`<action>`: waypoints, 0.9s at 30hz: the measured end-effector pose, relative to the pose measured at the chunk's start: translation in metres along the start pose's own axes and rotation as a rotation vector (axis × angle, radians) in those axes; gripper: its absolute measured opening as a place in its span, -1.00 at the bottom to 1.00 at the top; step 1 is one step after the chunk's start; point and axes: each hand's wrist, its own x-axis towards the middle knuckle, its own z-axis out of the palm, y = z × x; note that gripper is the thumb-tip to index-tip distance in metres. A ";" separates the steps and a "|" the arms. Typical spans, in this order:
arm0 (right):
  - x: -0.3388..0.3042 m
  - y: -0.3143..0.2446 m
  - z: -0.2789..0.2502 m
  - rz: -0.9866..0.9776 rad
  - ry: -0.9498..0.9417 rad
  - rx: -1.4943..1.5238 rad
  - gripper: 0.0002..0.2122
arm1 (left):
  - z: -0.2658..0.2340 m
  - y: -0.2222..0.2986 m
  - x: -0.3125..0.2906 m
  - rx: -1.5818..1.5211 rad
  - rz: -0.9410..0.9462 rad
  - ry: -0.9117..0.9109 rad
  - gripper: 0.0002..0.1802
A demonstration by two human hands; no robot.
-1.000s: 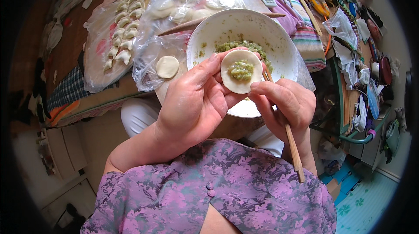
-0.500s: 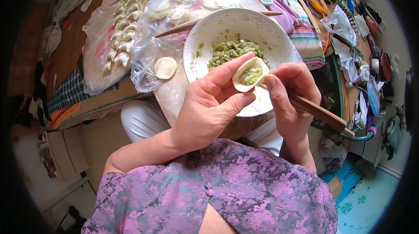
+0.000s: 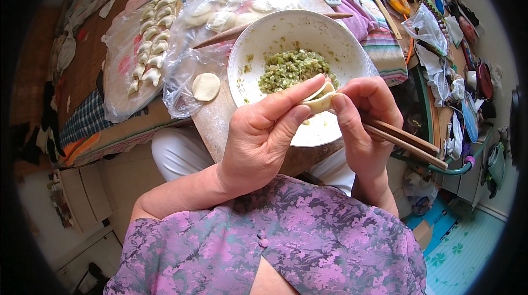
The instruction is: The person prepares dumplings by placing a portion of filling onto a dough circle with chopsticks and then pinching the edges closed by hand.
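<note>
Head view: the left hand (image 3: 264, 135) and right hand (image 3: 366, 116) pinch a pale, folded dumpling wrapper (image 3: 320, 98) between their fingertips, over the near rim of a white ceramic bowl (image 3: 275, 33) of chopped green filling (image 3: 291, 68). Brown wooden chopsticks (image 3: 410, 142) sit clamped in the right hand, pointing right.
</note>
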 end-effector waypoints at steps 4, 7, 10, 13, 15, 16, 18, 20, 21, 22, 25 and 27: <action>0.001 -0.002 0.001 -0.003 -0.027 -0.006 -0.92 | -0.005 0.001 0.001 -0.073 -0.008 -0.013 -0.67; 0.000 -0.003 -0.002 -0.009 -0.035 0.004 -0.91 | -0.007 -0.001 0.003 -0.157 -0.003 -0.030 -0.67; 0.003 -0.003 -0.007 -0.027 -0.108 -0.022 -0.85 | -0.011 0.007 0.003 -0.230 -0.037 -0.026 -0.62; 0.006 -0.005 -0.015 -0.099 -0.252 -0.182 -0.76 | -0.011 0.008 0.002 -0.299 -0.033 -0.022 -0.62; 0.007 -0.008 -0.012 -0.100 -0.252 -0.221 -0.76 | -0.011 0.006 0.001 -0.271 -0.008 -0.051 -0.63; 0.008 -0.007 -0.011 -0.122 -0.249 -0.228 -0.76 | -0.011 0.005 0.001 -0.255 0.005 -0.063 -0.63; 0.007 -0.009 -0.009 -0.124 -0.235 -0.261 -0.78 | -0.010 0.004 0.002 -0.243 0.005 -0.066 -0.63; 0.007 -0.008 -0.008 -0.162 -0.259 -0.283 -0.81 | -0.011 0.003 0.002 -0.227 0.001 -0.064 -0.63; 0.007 -0.007 -0.007 -0.179 -0.268 -0.298 -0.82 | -0.012 0.002 0.002 -0.221 -0.004 -0.063 -0.63; 0.007 -0.007 -0.007 -0.237 -0.272 -0.332 -0.84 | -0.012 0.001 0.001 -0.214 -0.009 -0.062 -0.63; 0.007 -0.010 -0.005 -0.299 -0.260 -0.389 -0.86 | -0.011 -0.002 0.002 -0.246 -0.033 -0.062 -0.63; 0.006 -0.006 -0.005 -0.323 -0.242 -0.393 -0.90 | -0.012 -0.002 0.002 -0.207 -0.038 -0.074 -0.60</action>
